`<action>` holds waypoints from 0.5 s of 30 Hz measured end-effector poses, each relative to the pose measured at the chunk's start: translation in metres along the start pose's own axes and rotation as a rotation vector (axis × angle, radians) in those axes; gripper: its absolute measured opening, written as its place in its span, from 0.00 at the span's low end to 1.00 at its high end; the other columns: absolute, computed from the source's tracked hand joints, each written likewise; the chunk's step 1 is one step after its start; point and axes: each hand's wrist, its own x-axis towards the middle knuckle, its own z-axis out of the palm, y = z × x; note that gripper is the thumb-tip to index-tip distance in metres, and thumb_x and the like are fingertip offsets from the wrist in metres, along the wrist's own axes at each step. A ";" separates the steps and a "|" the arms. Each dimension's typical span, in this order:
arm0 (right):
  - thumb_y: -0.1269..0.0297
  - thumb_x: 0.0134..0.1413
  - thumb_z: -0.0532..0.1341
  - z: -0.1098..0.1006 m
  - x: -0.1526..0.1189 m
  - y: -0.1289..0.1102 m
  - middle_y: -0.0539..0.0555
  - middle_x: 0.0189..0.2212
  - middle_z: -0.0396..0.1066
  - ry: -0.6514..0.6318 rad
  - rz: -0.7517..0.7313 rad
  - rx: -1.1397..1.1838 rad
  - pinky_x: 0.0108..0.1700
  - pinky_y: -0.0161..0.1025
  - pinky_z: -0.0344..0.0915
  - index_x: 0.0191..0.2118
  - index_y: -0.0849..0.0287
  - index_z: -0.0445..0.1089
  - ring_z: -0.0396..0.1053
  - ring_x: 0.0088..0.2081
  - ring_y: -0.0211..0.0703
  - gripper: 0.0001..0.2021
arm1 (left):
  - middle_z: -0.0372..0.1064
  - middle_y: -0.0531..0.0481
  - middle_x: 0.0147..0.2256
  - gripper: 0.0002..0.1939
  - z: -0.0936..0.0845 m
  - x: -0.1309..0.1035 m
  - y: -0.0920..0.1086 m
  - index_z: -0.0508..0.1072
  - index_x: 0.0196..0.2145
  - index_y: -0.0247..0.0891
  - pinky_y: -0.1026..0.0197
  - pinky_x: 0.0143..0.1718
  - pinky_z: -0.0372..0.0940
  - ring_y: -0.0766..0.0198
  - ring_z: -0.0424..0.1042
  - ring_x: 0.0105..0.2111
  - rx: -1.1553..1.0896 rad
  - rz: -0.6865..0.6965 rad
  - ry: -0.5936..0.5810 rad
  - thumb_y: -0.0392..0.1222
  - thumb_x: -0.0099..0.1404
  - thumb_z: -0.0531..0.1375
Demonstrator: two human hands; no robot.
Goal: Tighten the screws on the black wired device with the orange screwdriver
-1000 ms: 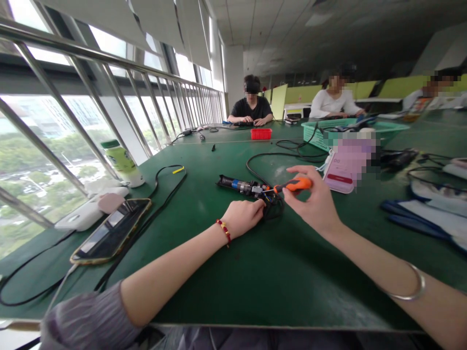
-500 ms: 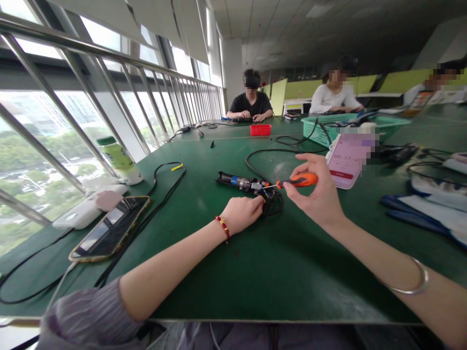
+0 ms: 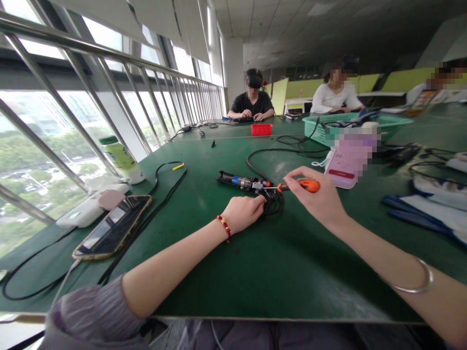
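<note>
A black tubular device [image 3: 233, 180] with a blue band lies on the green table, its inner parts and thin coloured wires exposed at the right end. My left hand [image 3: 243, 214] is closed on that wired end; the fingertips are partly hidden. Between the thumb and fingers of my right hand [image 3: 323, 201] is an orange and black screwdriver [image 3: 310, 185]. It lies nearly level, and its thin shaft points left, with the tip at the device's exposed parts. Contact at the tip is too small to make out. A black cable [image 3: 251, 158] curves away behind the device.
A pink-screened phone [image 3: 345, 167] leans before a green basket [image 3: 312, 127] of cables. A red tray [image 3: 261, 130] sits farther back. Gloves [image 3: 430, 209] lie right; a dark phone [image 3: 113, 228], power bank [image 3: 85, 209] and bottle [image 3: 122, 158] stand left. Other people sit across the table.
My right hand's fingers have shifted along the screwdriver handle, the raised index finger coming down toward its front. My left hand and the device stay in place; the view has moved slightly.
</note>
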 end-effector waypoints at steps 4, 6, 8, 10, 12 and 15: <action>0.63 0.48 0.61 0.001 -0.001 -0.001 0.48 0.26 0.69 0.049 -0.074 0.007 0.31 0.36 0.63 0.41 0.56 0.67 0.66 0.25 0.38 0.12 | 0.76 0.47 0.38 0.17 -0.002 0.000 0.001 0.68 0.49 0.43 0.61 0.34 0.64 0.57 0.75 0.36 0.008 0.000 -0.009 0.44 0.71 0.43; 0.64 0.46 0.62 0.002 -0.001 -0.001 0.49 0.29 0.69 0.085 -0.075 0.005 0.31 0.36 0.63 0.46 0.57 0.65 0.66 0.26 0.38 0.18 | 0.75 0.46 0.38 0.17 -0.003 0.000 0.002 0.68 0.49 0.42 0.60 0.34 0.64 0.56 0.75 0.36 0.005 -0.001 -0.015 0.44 0.71 0.43; 0.62 0.47 0.62 0.002 0.000 0.000 0.48 0.26 0.68 0.074 -0.028 -0.024 0.30 0.37 0.62 0.44 0.56 0.66 0.65 0.25 0.38 0.16 | 0.75 0.46 0.38 0.17 -0.004 -0.001 0.002 0.68 0.48 0.42 0.60 0.35 0.64 0.56 0.75 0.36 0.002 -0.005 -0.020 0.43 0.71 0.43; 0.59 0.50 0.60 0.002 0.000 -0.001 0.47 0.21 0.66 0.038 0.033 -0.038 0.29 0.36 0.61 0.36 0.56 0.68 0.64 0.23 0.38 0.09 | 0.75 0.46 0.37 0.17 -0.004 -0.001 0.002 0.68 0.48 0.42 0.59 0.35 0.64 0.57 0.75 0.36 -0.004 -0.007 -0.019 0.43 0.71 0.43; 0.59 0.51 0.59 0.002 0.000 -0.001 0.47 0.20 0.66 0.019 0.058 -0.003 0.28 0.36 0.61 0.33 0.56 0.68 0.64 0.22 0.38 0.07 | 0.75 0.46 0.37 0.17 -0.003 -0.001 0.002 0.68 0.48 0.42 0.60 0.36 0.64 0.57 0.75 0.36 -0.011 -0.004 -0.018 0.44 0.71 0.43; 0.62 0.47 0.61 0.004 0.000 -0.001 0.48 0.25 0.68 0.071 -0.002 0.071 0.30 0.37 0.64 0.42 0.56 0.66 0.66 0.24 0.38 0.14 | 0.75 0.46 0.39 0.17 -0.003 0.000 0.001 0.67 0.49 0.42 0.60 0.35 0.64 0.57 0.75 0.37 -0.011 0.002 -0.019 0.44 0.71 0.43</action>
